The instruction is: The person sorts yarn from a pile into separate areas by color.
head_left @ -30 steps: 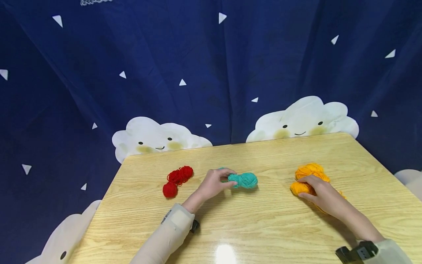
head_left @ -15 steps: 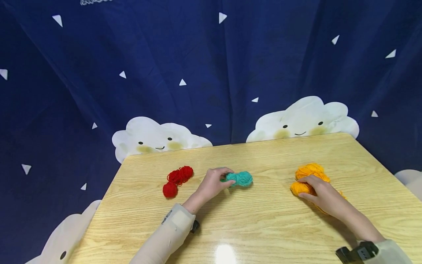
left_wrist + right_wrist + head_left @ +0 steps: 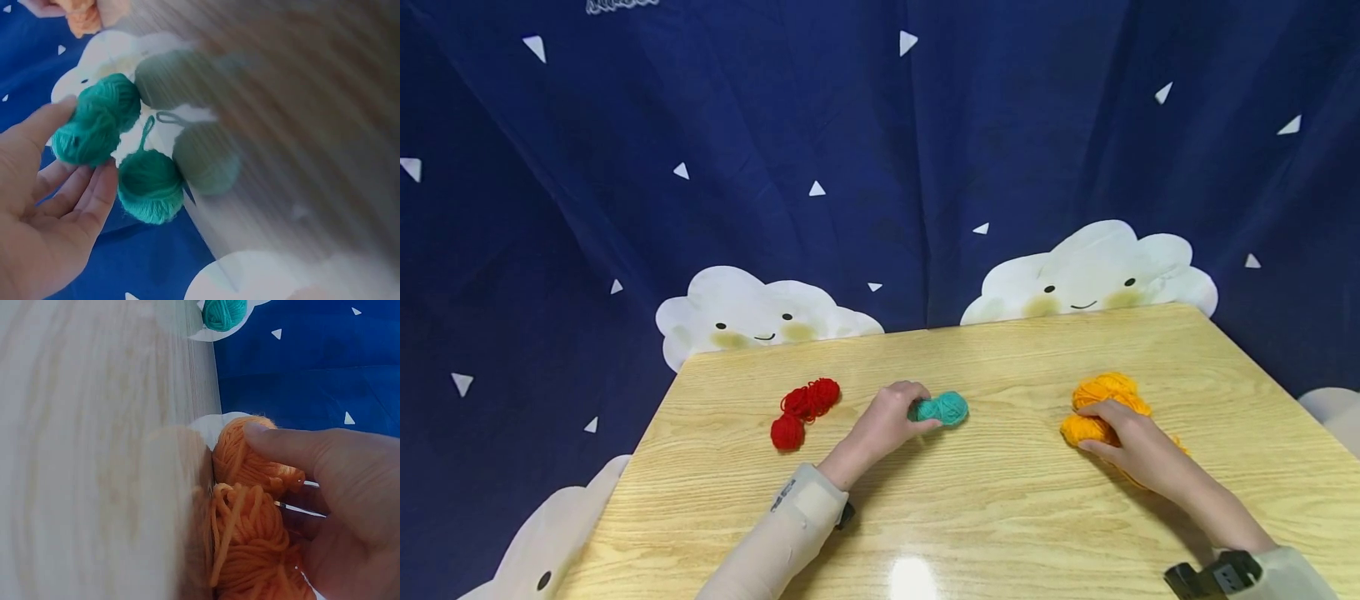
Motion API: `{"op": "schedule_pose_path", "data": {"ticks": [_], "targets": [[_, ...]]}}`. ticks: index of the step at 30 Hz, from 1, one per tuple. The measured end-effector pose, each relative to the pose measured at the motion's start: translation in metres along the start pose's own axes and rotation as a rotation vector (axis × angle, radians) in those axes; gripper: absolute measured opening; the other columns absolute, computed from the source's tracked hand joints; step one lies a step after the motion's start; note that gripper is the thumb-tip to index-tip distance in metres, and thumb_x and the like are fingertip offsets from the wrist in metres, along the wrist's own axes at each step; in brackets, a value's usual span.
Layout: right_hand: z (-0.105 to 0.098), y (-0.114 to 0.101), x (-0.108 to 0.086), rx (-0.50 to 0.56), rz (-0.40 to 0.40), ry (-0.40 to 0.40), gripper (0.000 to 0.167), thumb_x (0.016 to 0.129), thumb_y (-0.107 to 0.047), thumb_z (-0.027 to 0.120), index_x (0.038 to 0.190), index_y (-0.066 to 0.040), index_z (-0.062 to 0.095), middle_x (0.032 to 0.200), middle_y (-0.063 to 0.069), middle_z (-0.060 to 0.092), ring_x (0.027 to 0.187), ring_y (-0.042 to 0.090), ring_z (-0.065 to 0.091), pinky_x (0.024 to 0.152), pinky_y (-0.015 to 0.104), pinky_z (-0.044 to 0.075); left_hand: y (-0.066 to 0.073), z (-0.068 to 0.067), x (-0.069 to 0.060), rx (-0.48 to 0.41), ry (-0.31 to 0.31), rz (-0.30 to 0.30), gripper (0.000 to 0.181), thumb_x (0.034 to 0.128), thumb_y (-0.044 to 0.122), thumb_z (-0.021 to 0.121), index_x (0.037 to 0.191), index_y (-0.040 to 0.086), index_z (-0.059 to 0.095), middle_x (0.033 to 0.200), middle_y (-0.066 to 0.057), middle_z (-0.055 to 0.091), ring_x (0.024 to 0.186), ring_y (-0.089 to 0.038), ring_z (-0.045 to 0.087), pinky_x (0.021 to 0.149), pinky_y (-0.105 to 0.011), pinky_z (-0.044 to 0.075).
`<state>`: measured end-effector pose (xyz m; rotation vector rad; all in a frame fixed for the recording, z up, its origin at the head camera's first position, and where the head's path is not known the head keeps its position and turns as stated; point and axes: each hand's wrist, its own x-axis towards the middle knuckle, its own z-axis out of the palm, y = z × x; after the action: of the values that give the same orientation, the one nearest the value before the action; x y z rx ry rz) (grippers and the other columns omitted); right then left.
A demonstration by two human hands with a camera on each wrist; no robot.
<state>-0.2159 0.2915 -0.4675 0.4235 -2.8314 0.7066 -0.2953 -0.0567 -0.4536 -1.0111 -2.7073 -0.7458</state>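
Note:
Near the middle of the table, my left hand [image 3: 891,419] pinches a teal yarn skein [image 3: 946,408] by its left end, thumb on the near side. In the left wrist view, that skein [image 3: 100,122] sits between thumb and fingers. A round teal yarn ball [image 3: 151,187] with a small loop rests on the table by the fingertips; the hand hides it in the head view. At the right, my right hand [image 3: 1138,446] grips an orange yarn ball [image 3: 1084,429], the thumb lying across it in the right wrist view. An orange yarn skein [image 3: 250,544] with loose strands lies against that ball.
Left of my left hand, a red yarn ball [image 3: 787,432] and a red yarn skein [image 3: 811,399] touch each other on the wooden table [image 3: 985,508]. Behind the table's far edge hangs a dark blue curtain [image 3: 820,100] with clouds and white triangles.
The teal skein has shifted left and drawn in closer to my left hand, which moved only slightly. My right hand and the orange yarn have stayed still.

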Motion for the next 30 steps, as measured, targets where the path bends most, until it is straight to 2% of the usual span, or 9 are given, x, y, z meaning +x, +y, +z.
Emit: {"op": "schedule_pose_path", "data": {"ticks": [4,8,20,26,30], "targets": [[-0.0003,0.0000,-0.0008,0.001,-0.001,0.002,0.041,0.084,-0.017,0.076,0.118,0.002,0.063,0.122,0.026,0.063,0.115,0.045,0.058,0.094,0.059,0.047,0.0008,0.0008,-0.0002,0.013,-0.065,-0.007,0.029,0.0790,0.027,0.083,0.091,0.008,0.065,0.088,-0.001,0.064,0.077,-0.007,0.052,0.067,-0.013,0.046],[-0.0001,0.0003,-0.0006,-0.001,-0.009,0.005,0.040,0.084,-0.017,0.077,0.117,0.001,0.064,0.122,0.026,0.063,0.114,0.044,0.058,0.093,0.058,0.048,-0.0001,0.0019,-0.0007,0.024,-0.096,0.006,0.031,0.0779,0.024,0.084,0.088,0.006,0.060,0.086,-0.001,0.060,0.077,-0.007,0.048,0.066,-0.013,0.043],[0.0013,-0.0021,0.0034,-0.005,-0.023,0.005,0.039,0.084,-0.020,0.077,0.115,-0.001,0.064,0.121,0.024,0.064,0.113,0.043,0.059,0.092,0.058,0.049,-0.0024,0.0028,-0.0016,0.017,-0.090,0.048,0.028,0.0808,0.022,0.081,0.093,0.004,0.064,0.090,-0.005,0.063,0.083,-0.012,0.052,0.068,-0.014,0.046],[0.0032,-0.0013,0.0036,-0.012,-0.024,0.003,0.036,0.086,-0.022,0.075,0.114,-0.003,0.065,0.120,0.023,0.065,0.112,0.041,0.060,0.091,0.057,0.049,-0.0023,0.0043,-0.0025,0.006,-0.089,0.035,0.024,0.0830,0.021,0.079,0.094,0.004,0.065,0.091,-0.004,0.064,0.082,-0.010,0.050,0.068,-0.013,0.046],[0.0043,0.0005,0.0021,0.000,-0.015,-0.024,0.037,0.087,-0.024,0.074,0.115,-0.003,0.065,0.120,0.021,0.064,0.111,0.039,0.060,0.091,0.056,0.050,-0.0027,0.0049,-0.0044,-0.020,-0.082,0.020,0.022,0.0862,0.019,0.076,0.097,0.003,0.066,0.094,-0.007,0.065,0.080,-0.011,0.055,0.068,-0.014,0.048]]}}
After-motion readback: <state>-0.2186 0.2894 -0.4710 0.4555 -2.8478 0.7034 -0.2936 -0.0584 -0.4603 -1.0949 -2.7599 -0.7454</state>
